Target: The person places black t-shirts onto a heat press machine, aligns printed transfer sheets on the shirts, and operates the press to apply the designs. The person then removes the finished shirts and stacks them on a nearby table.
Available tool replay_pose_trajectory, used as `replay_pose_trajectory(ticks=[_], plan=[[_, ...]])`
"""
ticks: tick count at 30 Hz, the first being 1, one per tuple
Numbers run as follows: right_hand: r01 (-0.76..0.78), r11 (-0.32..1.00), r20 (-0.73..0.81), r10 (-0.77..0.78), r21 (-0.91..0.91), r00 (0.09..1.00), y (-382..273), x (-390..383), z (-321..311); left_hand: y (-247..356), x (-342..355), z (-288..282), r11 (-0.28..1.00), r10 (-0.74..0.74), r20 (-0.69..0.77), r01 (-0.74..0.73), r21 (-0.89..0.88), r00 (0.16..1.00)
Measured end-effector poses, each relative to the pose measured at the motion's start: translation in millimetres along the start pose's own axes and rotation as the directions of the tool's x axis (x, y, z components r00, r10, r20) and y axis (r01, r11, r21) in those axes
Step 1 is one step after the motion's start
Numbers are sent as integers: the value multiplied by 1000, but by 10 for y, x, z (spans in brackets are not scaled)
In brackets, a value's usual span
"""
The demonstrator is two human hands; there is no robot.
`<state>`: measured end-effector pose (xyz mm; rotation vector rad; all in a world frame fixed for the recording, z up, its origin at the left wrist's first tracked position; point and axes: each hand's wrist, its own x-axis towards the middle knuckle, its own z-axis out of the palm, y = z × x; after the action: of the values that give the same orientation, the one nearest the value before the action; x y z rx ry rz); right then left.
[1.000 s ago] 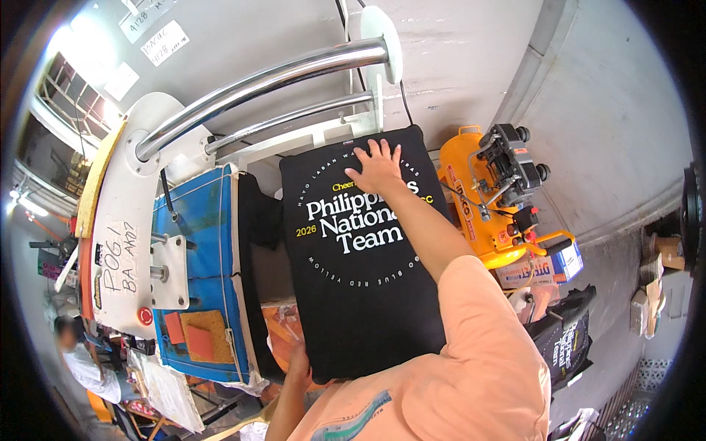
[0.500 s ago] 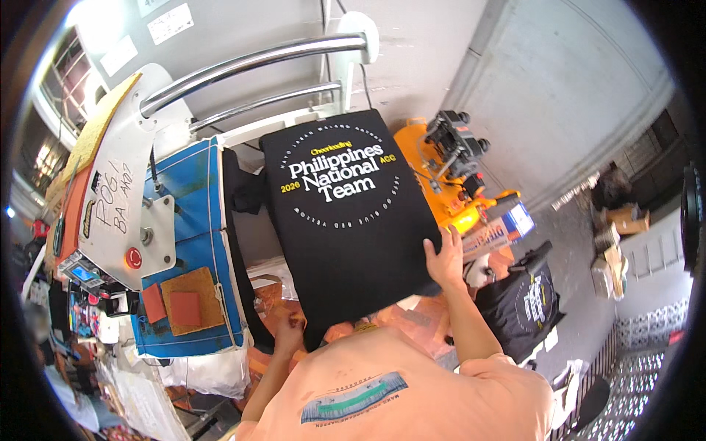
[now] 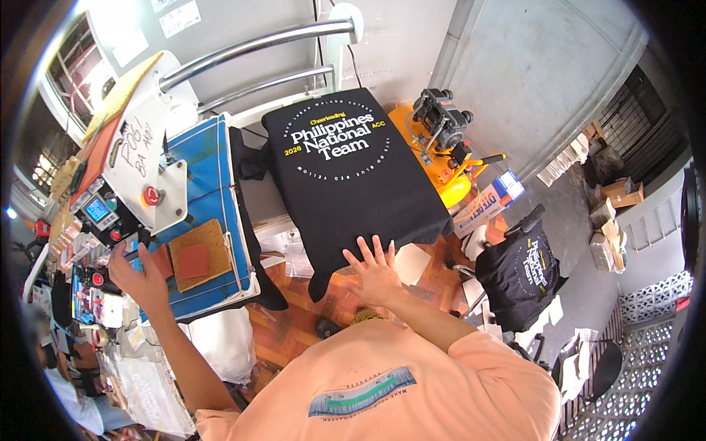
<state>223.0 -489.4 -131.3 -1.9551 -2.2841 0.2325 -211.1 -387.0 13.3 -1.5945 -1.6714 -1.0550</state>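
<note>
- The black shirt (image 3: pixel 331 195) lies spread flat in front of the person, just right of the heat press, its near edge hanging loose and one corner drooping.
- Its white and yellow print (image 3: pixel 334 140) is in place on the far half, and the cloth around it looks smooth to me; I'd judge the laying-out nearly done, with only that near edge unsettled.
- The right hand (image 3: pixel 375 273) is spread wide, palm down, fingertips over the shirt's near edge, gripping nothing that I can see.
- The left hand (image 3: pixel 140 278) is off to the side by the press, thumb and fingers parted; whether it touches the black handle (image 3: pixel 144 237) there, I can't tell.
- The blue slab (image 3: pixel 209 165) of the press sits beside the shirt, not over it, so no pressing is under way on this one.
- Farther out, an orange compressor (image 3: pixel 456 192) stands beyond the shirt's right edge, and a second black shirt (image 3: pixel 515 283) with matching lettering hangs draped nearer the person.
</note>
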Motion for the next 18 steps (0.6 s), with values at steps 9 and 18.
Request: replay_pose_trajectory(ticks=[9,18], plan=[[72,945,-66,-54,318,996,413,-918,388,237,313,-112,933,-210,554,-4,359,805],[-530,659,454,305,534,837,1679,-2885,1639,439,423,76,857,-456,629,122,500,629]])
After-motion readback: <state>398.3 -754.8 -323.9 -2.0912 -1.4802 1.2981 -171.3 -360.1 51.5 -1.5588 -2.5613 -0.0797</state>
